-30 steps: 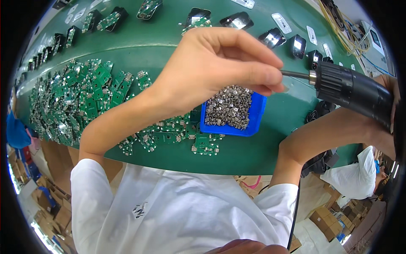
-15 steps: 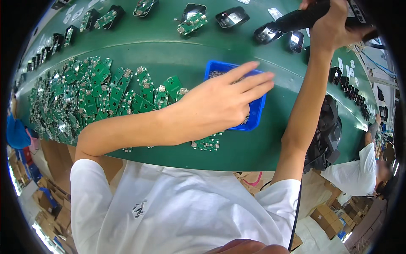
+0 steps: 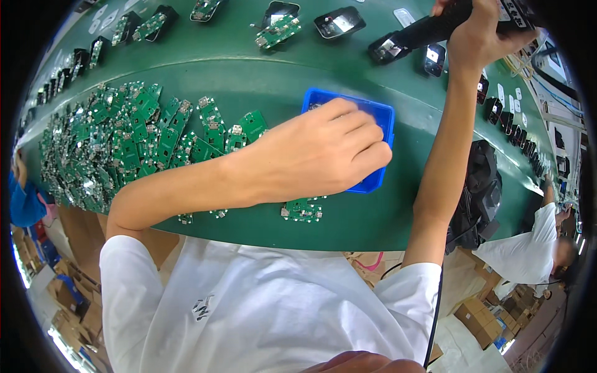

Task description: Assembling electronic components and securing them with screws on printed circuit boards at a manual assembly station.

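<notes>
Right now, in the head view, green circuit boards (image 3: 130, 133) crowd the left of the tabletop (image 3: 367, 227), a dark bundle (image 3: 479, 193) sits at the right, and black casings (image 3: 341, 23) line the far side. Here's the left hand (image 3: 333, 149), over the blue tray (image 3: 388, 124), blocking most of its inside; the fingers are curled in, and whether they grip anything cannot be told. Up at the right, the right hand (image 3: 476, 46) is wrapped round a black power driver (image 3: 438, 28), its front end overlapping one casing. Half a second ago those left fingers stretched out straight; the right hand has barely shifted!
</notes>
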### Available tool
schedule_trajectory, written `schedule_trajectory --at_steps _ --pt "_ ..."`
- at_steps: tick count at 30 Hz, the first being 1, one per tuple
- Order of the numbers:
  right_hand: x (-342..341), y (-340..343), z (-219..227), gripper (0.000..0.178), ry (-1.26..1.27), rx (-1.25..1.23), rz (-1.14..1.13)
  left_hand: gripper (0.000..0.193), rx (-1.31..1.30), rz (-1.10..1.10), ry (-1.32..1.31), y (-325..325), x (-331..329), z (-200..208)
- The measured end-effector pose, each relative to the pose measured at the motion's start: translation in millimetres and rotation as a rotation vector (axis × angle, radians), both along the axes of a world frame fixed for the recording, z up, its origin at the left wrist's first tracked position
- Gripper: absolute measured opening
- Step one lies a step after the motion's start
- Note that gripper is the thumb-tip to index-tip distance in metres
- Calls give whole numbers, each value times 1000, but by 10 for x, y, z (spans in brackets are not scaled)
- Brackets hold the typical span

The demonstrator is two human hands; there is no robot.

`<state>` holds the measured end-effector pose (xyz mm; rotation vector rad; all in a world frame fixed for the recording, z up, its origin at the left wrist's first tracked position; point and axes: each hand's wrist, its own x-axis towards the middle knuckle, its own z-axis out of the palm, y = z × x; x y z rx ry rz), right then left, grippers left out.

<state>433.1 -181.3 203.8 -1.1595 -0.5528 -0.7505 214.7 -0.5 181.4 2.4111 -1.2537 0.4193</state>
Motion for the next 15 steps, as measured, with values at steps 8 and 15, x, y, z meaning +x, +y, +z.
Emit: schedule_trajectory --at_steps 8,15 --pt "-157 137 -109 32 47 -87 -20 9 -554 -48 722 81 94 190" --pt "234 -498 29 44 145 -124 104 10 -1024 20 1239 63 185 226"
